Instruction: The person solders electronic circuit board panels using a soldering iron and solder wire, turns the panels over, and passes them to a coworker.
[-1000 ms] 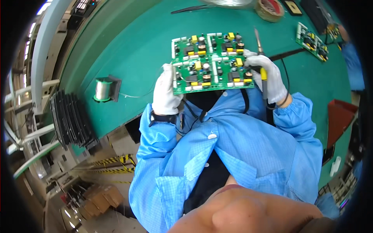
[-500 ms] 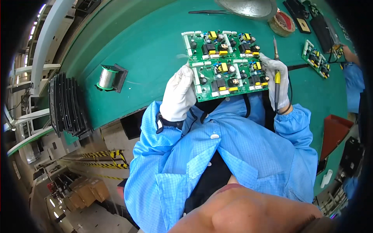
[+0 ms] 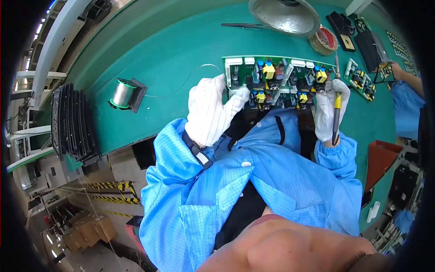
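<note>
A green circuit board panel [image 3: 283,84], crowded with yellow, black and white components, is held up between my gloved hands, tilted. My left hand [image 3: 208,109] grips its left end, thumb over the component side. At the right end, my right hand [image 3: 330,111] pinches the panel while also holding a soldering iron [image 3: 337,106] with a yellow and black handle, tip pointing away from me. Thin solder wire [image 3: 198,69] arcs from a spool [image 3: 122,94] toward my left hand; its end is hidden. Another circuit board [image 3: 359,80] lies right of the iron.
At the back are a metal lamp shade [image 3: 285,18], black tweezers [image 3: 244,25], a round pot [image 3: 323,41] and a black iron stand [image 3: 340,31]. Black trays [image 3: 74,124] are stacked left. A red bin [image 3: 381,162] and another person's arm [image 3: 408,93] are at right.
The panel has tipped from facing me to a steep slant, and its right end has moved right. My left thumb has come over its front. The solder wire now shows as an arc.
</note>
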Demonstrator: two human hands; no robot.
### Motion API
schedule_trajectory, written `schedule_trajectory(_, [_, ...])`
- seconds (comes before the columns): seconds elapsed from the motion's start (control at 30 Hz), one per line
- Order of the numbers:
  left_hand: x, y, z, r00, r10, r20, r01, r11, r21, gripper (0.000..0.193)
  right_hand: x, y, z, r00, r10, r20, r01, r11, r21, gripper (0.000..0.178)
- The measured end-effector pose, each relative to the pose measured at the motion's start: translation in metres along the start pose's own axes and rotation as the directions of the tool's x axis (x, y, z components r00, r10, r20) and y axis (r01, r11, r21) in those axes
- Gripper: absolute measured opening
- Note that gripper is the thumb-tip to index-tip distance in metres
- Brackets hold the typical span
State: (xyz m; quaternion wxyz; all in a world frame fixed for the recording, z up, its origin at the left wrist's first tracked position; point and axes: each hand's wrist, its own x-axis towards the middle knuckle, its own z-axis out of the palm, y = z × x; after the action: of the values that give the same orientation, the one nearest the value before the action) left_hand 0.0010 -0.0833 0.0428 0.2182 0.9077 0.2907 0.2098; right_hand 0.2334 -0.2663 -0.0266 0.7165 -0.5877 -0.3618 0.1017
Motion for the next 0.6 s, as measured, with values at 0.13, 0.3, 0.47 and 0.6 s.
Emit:
schedule_trajectory(0.13, [0.003, -0.002, -0.004, 0.986, -0.139, 0.086, 0.157, 0.956, -0.249, 0.041, 0.005, 0.0, -0.004, 0.998, -0.068, -0.009, 0.069, 0.987, 0.146, 0.05])
schedule_trajectory(0.3, [-0.002, 0.002, -0.004, 0.946, -0.252, 0.205, 0.325, 0.719, -0.615, 0.026, 0.009, -0.005, 0.0, 0.989, -0.147, 0.022, 0.141, 0.975, 0.173, 0.049])
schedule_trajectory(0.47, [-0.001, -0.027, 0.013, 0.924, 0.291, -0.247, -0.371, 0.834, -0.408, 0.04, 0.012, 0.007, 0.006, 0.934, -0.325, 0.145, 0.297, 0.936, 0.189, 0.045])
schedule_trajectory(0.6, [-0.012, -0.03, 0.023, 0.956, 0.189, -0.222, -0.289, 0.731, -0.618, 0.062, 0.006, 0.015, 0.004, 0.958, -0.238, 0.162, 0.162, 0.911, 0.38, 0.045])
